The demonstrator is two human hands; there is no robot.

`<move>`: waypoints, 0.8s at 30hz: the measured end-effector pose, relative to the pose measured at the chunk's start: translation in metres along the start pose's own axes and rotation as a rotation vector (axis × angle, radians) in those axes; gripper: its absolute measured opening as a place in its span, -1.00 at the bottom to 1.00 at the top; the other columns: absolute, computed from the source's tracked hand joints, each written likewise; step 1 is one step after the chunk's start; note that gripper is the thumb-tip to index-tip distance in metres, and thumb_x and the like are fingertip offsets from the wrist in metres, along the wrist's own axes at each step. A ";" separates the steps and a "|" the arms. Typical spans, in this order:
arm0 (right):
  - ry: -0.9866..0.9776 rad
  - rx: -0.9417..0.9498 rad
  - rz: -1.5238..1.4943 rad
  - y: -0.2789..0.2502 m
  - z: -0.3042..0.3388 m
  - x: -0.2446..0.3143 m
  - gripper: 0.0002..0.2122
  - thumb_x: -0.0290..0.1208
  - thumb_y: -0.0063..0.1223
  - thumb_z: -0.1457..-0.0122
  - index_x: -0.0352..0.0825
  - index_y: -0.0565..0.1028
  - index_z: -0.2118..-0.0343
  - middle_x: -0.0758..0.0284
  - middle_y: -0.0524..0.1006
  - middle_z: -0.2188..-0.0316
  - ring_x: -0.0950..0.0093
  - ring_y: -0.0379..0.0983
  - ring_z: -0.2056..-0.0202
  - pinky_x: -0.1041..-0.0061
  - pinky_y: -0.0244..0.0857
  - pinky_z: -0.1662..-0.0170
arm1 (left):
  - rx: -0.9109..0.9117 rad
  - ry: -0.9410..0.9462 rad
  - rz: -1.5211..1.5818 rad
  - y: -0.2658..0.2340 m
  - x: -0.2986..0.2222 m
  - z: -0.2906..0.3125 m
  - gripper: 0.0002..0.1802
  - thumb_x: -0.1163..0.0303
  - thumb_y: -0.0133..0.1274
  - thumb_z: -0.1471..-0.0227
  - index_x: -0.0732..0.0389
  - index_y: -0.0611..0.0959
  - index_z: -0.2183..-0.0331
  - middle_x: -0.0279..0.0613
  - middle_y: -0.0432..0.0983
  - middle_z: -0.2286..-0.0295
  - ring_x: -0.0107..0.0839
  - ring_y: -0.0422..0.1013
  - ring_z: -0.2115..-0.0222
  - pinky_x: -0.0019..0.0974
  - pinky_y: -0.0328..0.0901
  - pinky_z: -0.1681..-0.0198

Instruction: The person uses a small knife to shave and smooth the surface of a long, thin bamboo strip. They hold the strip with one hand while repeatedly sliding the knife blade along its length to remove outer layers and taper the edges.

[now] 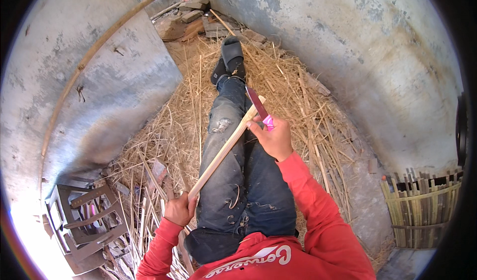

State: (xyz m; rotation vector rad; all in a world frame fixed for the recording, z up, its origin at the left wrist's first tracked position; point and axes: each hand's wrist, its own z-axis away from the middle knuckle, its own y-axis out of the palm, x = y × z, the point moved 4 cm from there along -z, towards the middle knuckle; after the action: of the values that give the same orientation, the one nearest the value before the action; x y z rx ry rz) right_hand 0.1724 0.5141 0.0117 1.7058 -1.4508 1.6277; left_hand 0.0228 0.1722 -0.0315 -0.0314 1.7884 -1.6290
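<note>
A pale, flat strip of split bamboo or wood (221,153) slants across my outstretched legs (223,126), its upper end pointing away to the right. Around its near end, my left hand (180,209) is closed, just left of my thigh. My right hand (276,138) grips the pink handle of a knife (258,105) near the far end. The dark reddish blade points up and away and crosses the strip close to its tip. The right thumb presses at the strip's edge; some of the right fingers are hidden behind the handle.
Straw-like shavings (293,96) cover the floor around my legs. Long thin strips (320,151) lie to the right. A slatted wooden frame (94,215) stands at lower left, a woven bamboo basket (422,205) at right. Bricks (192,16) lie at the far corner between walls.
</note>
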 end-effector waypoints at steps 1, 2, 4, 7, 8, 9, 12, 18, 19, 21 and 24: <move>-0.012 -0.079 -0.114 0.005 -0.001 -0.005 -0.78 -0.30 0.38 -0.13 -0.37 0.66 0.40 0.39 0.44 0.73 0.62 0.34 0.66 0.45 0.17 0.56 | -0.005 -0.003 -0.007 0.000 -0.001 -0.001 -0.65 0.19 0.12 -0.24 0.24 0.50 0.47 0.16 0.46 0.68 0.21 0.47 0.61 0.12 0.31 0.53; -0.025 -0.073 -0.106 0.006 -0.001 -0.009 -0.79 -0.30 0.37 -0.14 -0.38 0.65 0.40 0.38 0.45 0.73 0.62 0.34 0.66 0.44 0.17 0.55 | -0.004 0.001 -0.014 -0.002 -0.003 -0.002 -0.65 0.19 0.12 -0.24 0.24 0.50 0.47 0.16 0.46 0.68 0.21 0.47 0.62 0.12 0.32 0.54; -0.050 -0.055 -0.089 0.007 0.001 -0.013 -0.79 -0.31 0.35 -0.15 -0.39 0.64 0.42 0.35 0.47 0.72 0.60 0.36 0.66 0.42 0.19 0.55 | -0.001 0.005 -0.026 -0.004 -0.005 -0.002 -0.66 0.20 0.12 -0.24 0.23 0.50 0.47 0.16 0.46 0.69 0.21 0.47 0.62 0.12 0.32 0.54; 0.016 0.008 -0.089 0.011 0.007 -0.011 -0.80 -0.33 0.34 -0.16 -0.38 0.63 0.43 0.36 0.46 0.73 0.59 0.34 0.67 0.42 0.18 0.56 | 0.010 -0.015 -0.056 0.000 0.000 0.000 -0.67 0.14 0.10 -0.25 0.21 0.55 0.40 0.08 0.52 0.66 0.18 0.50 0.61 0.14 0.37 0.52; 0.020 -0.008 -0.053 0.009 0.007 -0.008 -0.80 -0.33 0.33 -0.17 -0.37 0.63 0.43 0.36 0.46 0.73 0.59 0.34 0.68 0.41 0.17 0.56 | 0.007 -0.013 -0.063 0.000 0.000 0.001 -0.67 0.14 0.10 -0.25 0.21 0.55 0.40 0.09 0.51 0.66 0.18 0.49 0.61 0.14 0.37 0.52; 0.024 -0.023 -0.016 0.007 0.007 -0.005 -0.80 -0.33 0.32 -0.17 -0.37 0.63 0.44 0.37 0.46 0.73 0.58 0.33 0.68 0.41 0.17 0.56 | 0.003 -0.011 -0.071 0.000 0.000 0.001 -0.67 0.14 0.10 -0.25 0.21 0.55 0.40 0.09 0.51 0.67 0.18 0.49 0.61 0.14 0.37 0.53; 0.007 0.001 -0.002 0.006 0.005 -0.001 -0.79 -0.31 0.33 -0.17 -0.36 0.63 0.45 0.39 0.45 0.73 0.57 0.31 0.70 0.41 0.16 0.57 | -0.014 -0.016 -0.070 0.002 -0.002 0.002 -0.67 0.14 0.10 -0.25 0.21 0.56 0.39 0.09 0.50 0.67 0.18 0.49 0.62 0.14 0.37 0.53; -0.113 0.211 -0.112 0.005 0.018 0.001 -0.75 -0.23 0.39 -0.14 -0.35 0.66 0.41 0.42 0.46 0.70 0.64 0.31 0.66 0.49 0.12 0.56 | -0.015 -0.011 -0.085 -0.003 -0.006 0.001 -0.66 0.13 0.10 -0.25 0.23 0.57 0.38 0.10 0.50 0.67 0.18 0.50 0.62 0.14 0.37 0.53; -0.130 0.264 -0.160 0.003 0.021 0.003 -0.74 -0.22 0.40 -0.14 -0.36 0.67 0.40 0.43 0.47 0.68 0.66 0.31 0.65 0.50 0.11 0.56 | -0.014 -0.016 -0.087 -0.003 -0.007 0.001 -0.66 0.12 0.10 -0.25 0.23 0.57 0.37 0.10 0.50 0.67 0.18 0.50 0.61 0.13 0.38 0.52; 0.046 0.058 -0.229 -0.008 0.013 -0.001 -0.71 -0.20 0.40 -0.15 -0.38 0.67 0.37 0.48 0.47 0.66 0.70 0.31 0.60 0.53 0.11 0.54 | 0.024 -0.019 -0.040 -0.003 -0.001 0.001 -0.64 0.11 0.09 -0.26 0.23 0.59 0.37 0.11 0.51 0.66 0.18 0.50 0.60 0.13 0.38 0.51; 0.115 -0.092 -0.280 -0.018 -0.010 -0.028 -0.71 -0.17 0.38 -0.19 -0.36 0.66 0.36 0.62 0.37 0.65 0.77 0.21 0.57 0.57 0.06 0.52 | 0.137 -0.074 0.079 -0.007 -0.005 -0.009 -0.60 0.11 0.07 -0.27 0.26 0.61 0.43 0.17 0.50 0.63 0.21 0.51 0.54 0.11 0.37 0.45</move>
State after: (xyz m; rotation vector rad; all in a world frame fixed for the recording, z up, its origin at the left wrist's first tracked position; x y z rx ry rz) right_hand 0.1882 0.5407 -0.0037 1.6508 -1.1553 1.4600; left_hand 0.0185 0.1809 -0.0234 0.0402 1.5999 -1.6683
